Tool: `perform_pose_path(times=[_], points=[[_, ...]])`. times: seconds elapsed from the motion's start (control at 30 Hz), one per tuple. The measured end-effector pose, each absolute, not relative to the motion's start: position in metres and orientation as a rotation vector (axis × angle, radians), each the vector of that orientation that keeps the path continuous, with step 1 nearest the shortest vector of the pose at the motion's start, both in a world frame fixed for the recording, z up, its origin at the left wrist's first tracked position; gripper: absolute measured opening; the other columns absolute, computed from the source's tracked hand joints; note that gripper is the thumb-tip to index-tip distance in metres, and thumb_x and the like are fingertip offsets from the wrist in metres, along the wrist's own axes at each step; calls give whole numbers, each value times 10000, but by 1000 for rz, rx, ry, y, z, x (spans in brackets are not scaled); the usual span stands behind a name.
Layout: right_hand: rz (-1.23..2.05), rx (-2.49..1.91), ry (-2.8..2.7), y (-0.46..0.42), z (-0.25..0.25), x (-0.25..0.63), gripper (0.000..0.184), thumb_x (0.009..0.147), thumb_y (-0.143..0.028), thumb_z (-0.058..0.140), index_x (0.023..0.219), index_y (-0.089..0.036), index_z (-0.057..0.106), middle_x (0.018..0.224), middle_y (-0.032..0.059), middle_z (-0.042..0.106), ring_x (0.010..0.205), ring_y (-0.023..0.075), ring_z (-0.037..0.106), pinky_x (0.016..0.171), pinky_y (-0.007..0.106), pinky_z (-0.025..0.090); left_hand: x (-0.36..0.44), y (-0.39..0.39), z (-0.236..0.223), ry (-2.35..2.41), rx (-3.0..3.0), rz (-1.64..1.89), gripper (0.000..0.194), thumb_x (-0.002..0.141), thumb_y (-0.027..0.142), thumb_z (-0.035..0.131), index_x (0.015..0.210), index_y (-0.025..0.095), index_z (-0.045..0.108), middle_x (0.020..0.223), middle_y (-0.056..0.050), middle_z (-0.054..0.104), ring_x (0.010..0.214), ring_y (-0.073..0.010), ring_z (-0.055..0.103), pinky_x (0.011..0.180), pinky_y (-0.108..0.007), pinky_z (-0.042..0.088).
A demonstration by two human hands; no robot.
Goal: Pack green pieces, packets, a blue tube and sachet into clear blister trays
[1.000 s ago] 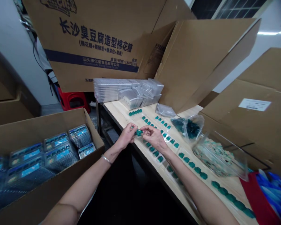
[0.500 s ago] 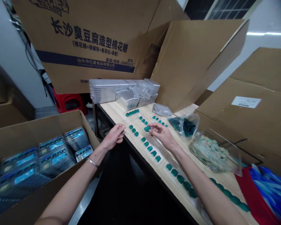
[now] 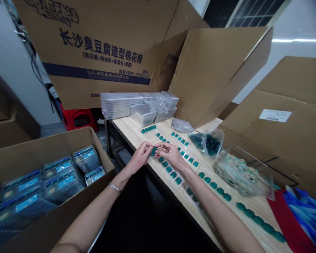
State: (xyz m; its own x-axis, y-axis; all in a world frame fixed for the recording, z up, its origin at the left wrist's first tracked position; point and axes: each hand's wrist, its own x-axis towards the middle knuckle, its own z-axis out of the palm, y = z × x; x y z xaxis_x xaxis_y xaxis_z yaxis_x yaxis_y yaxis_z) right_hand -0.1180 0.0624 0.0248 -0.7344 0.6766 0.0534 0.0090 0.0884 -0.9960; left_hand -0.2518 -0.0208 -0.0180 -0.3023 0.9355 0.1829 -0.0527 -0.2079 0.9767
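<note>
Over the near edge of the table, my left hand and my right hand meet fingertip to fingertip. Between them is a small dark-green piece, pinched by my right thumb and fingers. The left fingers are closed against its near side; what they hold, if anything, is too small to make out. Below and around the hands, similar green pieces sit in rows in clear plastic trays. Another row of green pieces lies beyond my hands.
Clear plastic trays are stacked at the table's back. A bag of dark-green pieces lies right of the rows, near a clear bin of small pale pieces. A red container holds blue items. Packaged goods fill a carton at left.
My right hand has moved left and nearer with the green piece, meeting my left hand, which has shifted right. More green rows show where my right forearm was.
</note>
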Motion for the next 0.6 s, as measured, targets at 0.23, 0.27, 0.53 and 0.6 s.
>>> perform_pose_path(times=[0.23,0.27,0.53,0.6], points=[[1614,-644,-1831,69,13,-123,281,611,-203,707,864,-184,588,606,-60,571,510,75,530,532,218,438,-251,-22,-18,1146,1117,1588,299,812,479,536,895,205,448,549,94,349,381,-41,285,325,-145,242],[1637,-642,-1811,70,12,-124,299,601,-207,718,869,-185,587,636,-56,572,508,71,523,516,213,432,-251,-23,-18,1152,1120,1590,298,810,476,541,889,206,445,545,96,354,378,-40,291,325,-144,244],[2058,-633,-1556,63,19,-121,286,639,-294,752,875,-170,647,711,-19,632,596,78,578,604,215,480,-254,-28,-10,831,882,1545,280,822,442,552,838,194,423,553,94,333,393,-20,220,354,-127,156],[2096,-636,-1498,62,20,-120,285,636,-280,761,878,-175,656,772,-8,654,668,91,615,693,232,503,-255,-28,-11,822,852,1560,278,822,437,557,841,191,428,553,93,330,397,-19,222,360,-126,153]])
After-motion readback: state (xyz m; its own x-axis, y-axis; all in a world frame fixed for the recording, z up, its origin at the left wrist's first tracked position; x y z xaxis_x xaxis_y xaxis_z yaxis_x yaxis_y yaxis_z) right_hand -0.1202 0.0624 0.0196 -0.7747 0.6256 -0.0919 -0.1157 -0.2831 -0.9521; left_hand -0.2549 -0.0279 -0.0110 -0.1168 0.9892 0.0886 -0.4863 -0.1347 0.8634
